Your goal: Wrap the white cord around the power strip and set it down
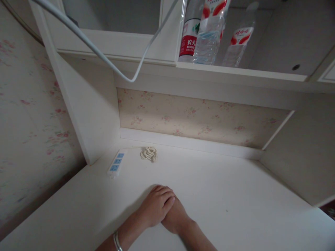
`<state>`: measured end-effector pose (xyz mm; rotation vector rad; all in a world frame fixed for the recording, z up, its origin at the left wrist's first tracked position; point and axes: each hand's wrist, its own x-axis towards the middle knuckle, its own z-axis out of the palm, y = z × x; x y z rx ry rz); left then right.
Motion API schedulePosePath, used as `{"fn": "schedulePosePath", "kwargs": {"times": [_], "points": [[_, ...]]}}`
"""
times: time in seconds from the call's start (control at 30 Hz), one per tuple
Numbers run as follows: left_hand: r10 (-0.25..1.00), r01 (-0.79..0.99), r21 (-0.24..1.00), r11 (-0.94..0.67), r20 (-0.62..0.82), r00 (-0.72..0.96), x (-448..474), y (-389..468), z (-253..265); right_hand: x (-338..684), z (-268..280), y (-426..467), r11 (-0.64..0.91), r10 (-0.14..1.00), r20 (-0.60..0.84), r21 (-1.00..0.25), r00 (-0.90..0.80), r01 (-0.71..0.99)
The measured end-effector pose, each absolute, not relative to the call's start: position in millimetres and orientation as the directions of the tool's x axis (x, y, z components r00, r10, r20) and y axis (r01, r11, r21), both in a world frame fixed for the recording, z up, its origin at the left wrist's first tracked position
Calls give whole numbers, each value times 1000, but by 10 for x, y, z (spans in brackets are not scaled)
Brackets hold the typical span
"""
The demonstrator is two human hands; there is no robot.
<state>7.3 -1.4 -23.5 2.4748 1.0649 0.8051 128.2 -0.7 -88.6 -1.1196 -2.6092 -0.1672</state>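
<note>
My left hand (155, 205) lies on top of my right hand (176, 218), both resting flat on the white desk (235, 202) near its front edge. Neither hand holds anything. A silver bracelet (117, 241) circles my left wrist. The fingers of the left hand are together and curl over the right hand, which is mostly hidden beneath. The nearest objects are a white power strip (116, 164) with blue sockets and its coiled cord (149, 153), both farther back on the desk to the left, apart from my hands.
A shelf above the desk holds three plastic water bottles (209, 33). A white cable (104, 57) droops across the shelf front. White side panels (86, 108) close in the desk at left and right. Floral wallpaper (199, 118) covers the back wall.
</note>
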Motion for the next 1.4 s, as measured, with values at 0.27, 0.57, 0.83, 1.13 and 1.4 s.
{"fn": "schedulePosePath", "kwargs": {"times": [0.27, 0.57, 0.83, 1.13, 1.4], "points": [[734, 544, 499, -674, 371, 568, 78, 5, -255, 1294, -915, -5, 687, 700, 309, -45, -643, 726], [737, 549, 498, -671, 366, 568, 81, -4, -239, 1298, -938, 13, 712, 657, 354, 2, -666, 703], [743, 552, 504, -664, 370, 557, 75, -16, -215, 1289, -907, -2, 693, 686, 342, -36, -642, 720], [743, 555, 500, -665, 361, 564, 81, -18, -213, 1275, -892, -11, 688, 700, 308, -50, -644, 724], [739, 555, 493, -670, 368, 565, 76, -25, -208, 1285, -845, -14, 696, 690, 334, -63, -642, 715]]}}
